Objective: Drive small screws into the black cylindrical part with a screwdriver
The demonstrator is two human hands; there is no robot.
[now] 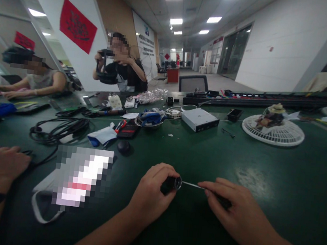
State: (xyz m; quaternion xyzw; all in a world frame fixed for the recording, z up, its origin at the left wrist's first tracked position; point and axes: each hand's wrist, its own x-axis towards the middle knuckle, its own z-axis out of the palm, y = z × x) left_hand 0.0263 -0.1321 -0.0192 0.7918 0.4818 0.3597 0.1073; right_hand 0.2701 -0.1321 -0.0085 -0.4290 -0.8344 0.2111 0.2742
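Note:
My left hand (pixel 153 189) is closed round a small black cylinder (pixel 177 183) and holds it just above the green table. The cylinder's round end, with a shiny rim, faces my right hand (pixel 235 205). Between the fingers of that hand is a screwdriver (pixel 192 185) with a thin metal shaft. Its dark handle is mostly hidden in my palm. The shaft points left and its tip is at the cylinder's open-looking end; whether it touches or goes inside, I cannot tell. Most of the cylinder's body is covered by my left fingers.
Left of my hands lies a phone-like slab (pixel 81 180) with a strap, blurred out. Another person's hands (pixel 0 166) rest at the far left. Beyond are a mouse (pixel 124 147), coiled cable (pixel 58 129), an optical drive (pixel 200 120) and a white fan grille (pixel 272 130). Two people sit across.

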